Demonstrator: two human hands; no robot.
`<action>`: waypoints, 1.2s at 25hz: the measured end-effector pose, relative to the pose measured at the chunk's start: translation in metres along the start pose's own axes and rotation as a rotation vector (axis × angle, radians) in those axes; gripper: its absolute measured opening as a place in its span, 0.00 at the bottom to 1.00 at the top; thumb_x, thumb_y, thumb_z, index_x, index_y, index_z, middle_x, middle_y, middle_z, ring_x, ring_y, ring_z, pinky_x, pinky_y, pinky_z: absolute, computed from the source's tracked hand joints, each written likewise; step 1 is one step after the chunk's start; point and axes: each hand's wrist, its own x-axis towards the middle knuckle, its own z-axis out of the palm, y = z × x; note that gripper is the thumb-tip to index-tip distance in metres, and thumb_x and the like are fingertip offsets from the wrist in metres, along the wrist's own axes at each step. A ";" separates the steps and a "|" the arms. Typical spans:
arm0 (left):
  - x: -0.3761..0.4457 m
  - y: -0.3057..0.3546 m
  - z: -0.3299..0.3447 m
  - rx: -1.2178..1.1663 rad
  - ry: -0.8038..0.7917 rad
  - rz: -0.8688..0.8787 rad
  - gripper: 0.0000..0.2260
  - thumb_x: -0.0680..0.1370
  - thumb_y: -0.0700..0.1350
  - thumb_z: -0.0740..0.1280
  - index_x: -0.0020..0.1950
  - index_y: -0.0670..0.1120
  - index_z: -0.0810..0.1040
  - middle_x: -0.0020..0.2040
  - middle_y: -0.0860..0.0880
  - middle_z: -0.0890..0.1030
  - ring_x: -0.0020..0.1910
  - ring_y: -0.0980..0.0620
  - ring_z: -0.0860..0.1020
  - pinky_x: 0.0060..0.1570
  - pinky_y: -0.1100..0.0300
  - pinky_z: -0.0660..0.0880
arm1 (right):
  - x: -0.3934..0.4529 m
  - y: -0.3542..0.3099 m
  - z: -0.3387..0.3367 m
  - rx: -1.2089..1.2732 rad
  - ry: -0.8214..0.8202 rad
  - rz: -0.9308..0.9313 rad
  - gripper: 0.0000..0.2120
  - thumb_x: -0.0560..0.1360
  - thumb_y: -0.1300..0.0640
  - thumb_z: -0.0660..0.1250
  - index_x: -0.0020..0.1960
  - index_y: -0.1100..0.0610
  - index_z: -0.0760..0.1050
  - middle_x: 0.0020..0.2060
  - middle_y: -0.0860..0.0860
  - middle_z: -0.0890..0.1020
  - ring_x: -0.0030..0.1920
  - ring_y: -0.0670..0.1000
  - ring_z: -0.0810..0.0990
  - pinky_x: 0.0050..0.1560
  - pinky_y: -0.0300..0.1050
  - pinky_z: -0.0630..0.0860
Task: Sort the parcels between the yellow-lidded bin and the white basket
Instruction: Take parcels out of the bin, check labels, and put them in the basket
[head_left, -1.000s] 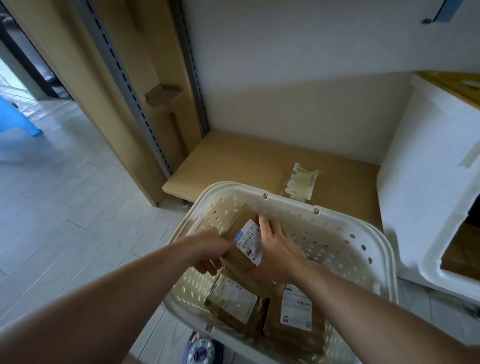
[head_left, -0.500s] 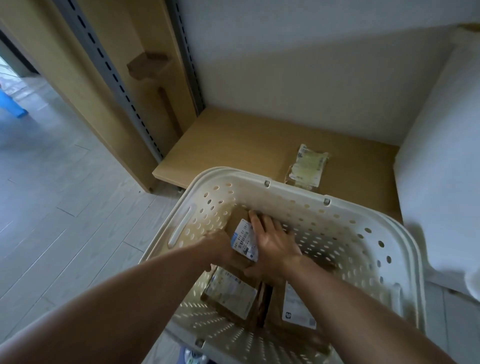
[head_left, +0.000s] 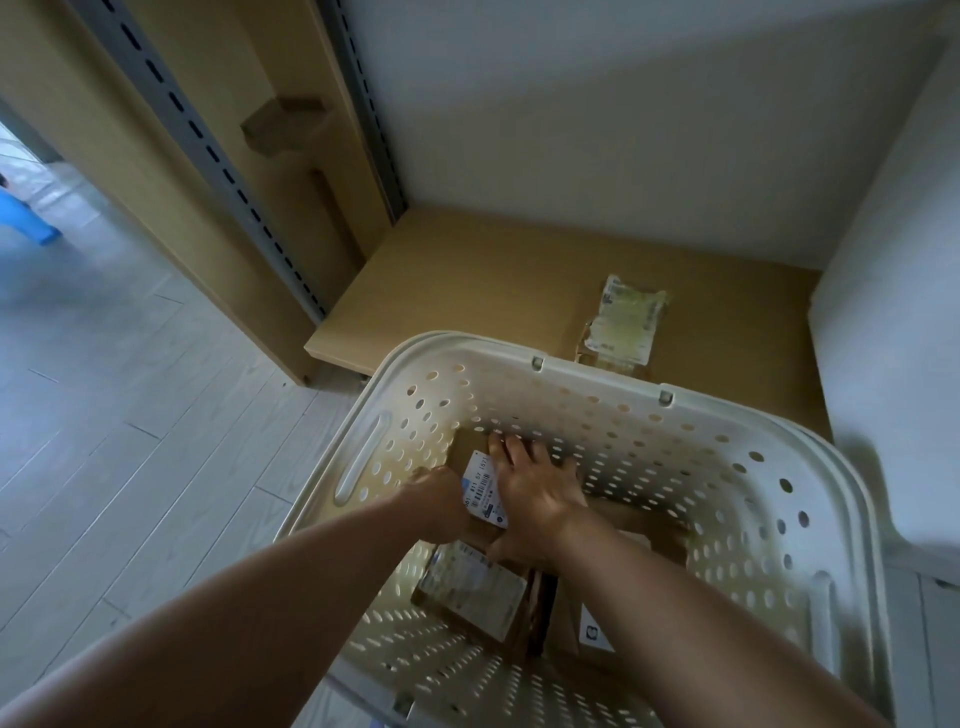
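Both my hands are down inside the white perforated basket (head_left: 727, 410). Between them is a brown cardboard parcel (head_left: 470, 447) with a white barcode label, lying near the basket's far-left corner. My left hand (head_left: 436, 493) grips its left edge. My right hand (head_left: 535, 493) lies over its right side, fingers spread toward the far wall and thumb curled under the near edge. Two more labelled brown parcels (head_left: 472, 587) lie on the basket floor below my wrists. The white body of the bin (head_left: 893, 364) fills the right edge; its lid is out of view.
A low wooden shelf board (head_left: 467, 291) lies behind the basket, with a flat parcel bearing a crumpled pale label (head_left: 626, 325) on it. A wooden upright with a slotted metal rail (head_left: 208, 156) stands at left. Grey plank floor (head_left: 104, 389) extends left.
My hands have carried the labelled parcel lower and further into the basket's far-left corner. The camera has tipped downward, so the bin's yellow lid has left the view.
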 end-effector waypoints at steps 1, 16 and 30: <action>0.000 -0.001 0.001 -0.002 0.001 -0.002 0.23 0.79 0.48 0.68 0.72 0.42 0.71 0.66 0.41 0.76 0.65 0.43 0.76 0.60 0.57 0.75 | 0.000 -0.002 0.000 -0.014 -0.009 0.007 0.65 0.65 0.34 0.77 0.82 0.56 0.37 0.81 0.54 0.50 0.79 0.61 0.53 0.74 0.70 0.59; -0.020 -0.013 -0.027 -0.013 -0.051 0.169 0.20 0.84 0.41 0.64 0.75 0.41 0.68 0.72 0.43 0.74 0.68 0.45 0.76 0.60 0.60 0.72 | -0.007 0.007 -0.012 0.049 -0.079 -0.026 0.63 0.69 0.39 0.77 0.82 0.56 0.33 0.83 0.52 0.40 0.82 0.57 0.42 0.79 0.65 0.50; -0.096 0.016 -0.047 0.194 0.277 0.329 0.23 0.82 0.46 0.64 0.76 0.43 0.66 0.72 0.44 0.73 0.70 0.44 0.72 0.67 0.50 0.72 | -0.123 0.034 -0.097 -0.032 0.173 -0.176 0.49 0.78 0.56 0.71 0.82 0.53 0.36 0.82 0.49 0.41 0.82 0.53 0.46 0.80 0.51 0.52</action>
